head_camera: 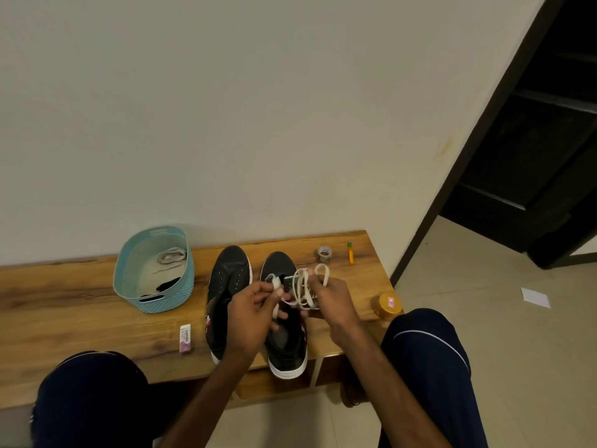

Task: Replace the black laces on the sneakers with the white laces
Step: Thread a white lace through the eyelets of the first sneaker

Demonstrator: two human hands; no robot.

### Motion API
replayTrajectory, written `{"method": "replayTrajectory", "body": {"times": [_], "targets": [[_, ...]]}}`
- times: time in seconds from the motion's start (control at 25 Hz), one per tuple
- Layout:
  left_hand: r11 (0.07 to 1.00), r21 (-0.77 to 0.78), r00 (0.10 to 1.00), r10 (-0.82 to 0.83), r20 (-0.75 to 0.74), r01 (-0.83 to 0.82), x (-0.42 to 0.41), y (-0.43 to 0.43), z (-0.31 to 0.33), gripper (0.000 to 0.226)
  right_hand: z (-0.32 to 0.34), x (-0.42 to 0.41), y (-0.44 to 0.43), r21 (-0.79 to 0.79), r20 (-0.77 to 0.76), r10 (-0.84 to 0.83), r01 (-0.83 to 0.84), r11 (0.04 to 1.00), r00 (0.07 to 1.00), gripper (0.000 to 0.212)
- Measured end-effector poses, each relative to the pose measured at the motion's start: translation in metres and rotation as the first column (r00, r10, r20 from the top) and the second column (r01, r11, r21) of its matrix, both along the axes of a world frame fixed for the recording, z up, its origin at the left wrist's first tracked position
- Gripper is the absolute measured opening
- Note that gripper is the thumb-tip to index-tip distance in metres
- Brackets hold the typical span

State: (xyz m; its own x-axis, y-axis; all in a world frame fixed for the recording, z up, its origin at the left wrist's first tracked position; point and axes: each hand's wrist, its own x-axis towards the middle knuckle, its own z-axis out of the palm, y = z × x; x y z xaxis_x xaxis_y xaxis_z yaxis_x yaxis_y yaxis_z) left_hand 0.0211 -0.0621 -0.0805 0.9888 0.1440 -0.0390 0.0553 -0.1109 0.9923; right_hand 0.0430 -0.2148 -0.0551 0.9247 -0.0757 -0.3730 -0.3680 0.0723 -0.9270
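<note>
Two black sneakers stand side by side on the wooden bench (pixel 80 305), toes toward the wall. The left sneaker (pixel 227 279) has bare eyelets. Over the right sneaker (pixel 284 344) both my hands hold a white lace (pixel 303 287). My left hand (pixel 255 315) pinches one end of it above the shoe's tongue. My right hand (pixel 329 300) grips several loops of the same lace. A teal basket (pixel 129 263) at the left holds another white lace (pixel 172 255) and a black lace (pixel 166 284).
A tape roll (pixel 324 253) and an orange pen (pixel 350 253) lie near the wall at the right. A golden jar lid (pixel 390 305) sits by the bench's right edge, a small eraser packet (pixel 185 337) at the front left. My knees flank the bench.
</note>
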Motion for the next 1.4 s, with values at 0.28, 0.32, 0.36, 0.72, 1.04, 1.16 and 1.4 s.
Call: {"method": "replayTrajectory", "body": {"times": [0.28,0.32,0.36,0.72,1.04,1.16,1.4], "targets": [[0.95,-0.289,0.993,0.112,-0.04,-0.119,0.012,0.028,0.02,0.014,0.01,0.023,-0.049,0.237,-0.125,-0.255,0.278,0.931,0.959,0.025],[0.957,-0.264,0.992,0.121,-0.023,-0.122,0.015,0.031,0.022,0.014,0.009,0.023,-0.049,0.233,-0.106,-0.245,0.263,0.936,0.964,0.025],[0.968,-0.22,0.993,0.119,-0.003,-0.116,0.019,0.033,0.024,0.014,0.01,0.024,-0.047,0.219,-0.077,-0.236,0.247,0.944,0.969,0.025],[0.938,0.313,0.978,-0.187,0.091,0.15,0.044,-0.007,0.045,0.02,0.005,0.021,-0.029,-0.199,0.295,0.005,0.056,0.978,0.955,0.026],[0.744,0.565,0.923,-0.373,-0.09,0.356,0.065,-0.022,0.041,0.031,0.005,0.027,-0.036,-0.152,0.31,0.005,0.044,0.987,0.951,0.047],[0.713,0.633,0.941,-0.328,-0.081,0.303,0.066,-0.013,0.042,0.034,0.002,0.037,-0.051,-0.404,0.336,-0.075,0.216,0.889,0.939,0.035],[0.447,0.893,0.944,-0.312,0.107,0.046,0.068,-0.019,0.063,0.029,0.004,0.039,-0.053,-0.243,0.218,-0.067,0.121,0.962,0.974,0.014]]}}
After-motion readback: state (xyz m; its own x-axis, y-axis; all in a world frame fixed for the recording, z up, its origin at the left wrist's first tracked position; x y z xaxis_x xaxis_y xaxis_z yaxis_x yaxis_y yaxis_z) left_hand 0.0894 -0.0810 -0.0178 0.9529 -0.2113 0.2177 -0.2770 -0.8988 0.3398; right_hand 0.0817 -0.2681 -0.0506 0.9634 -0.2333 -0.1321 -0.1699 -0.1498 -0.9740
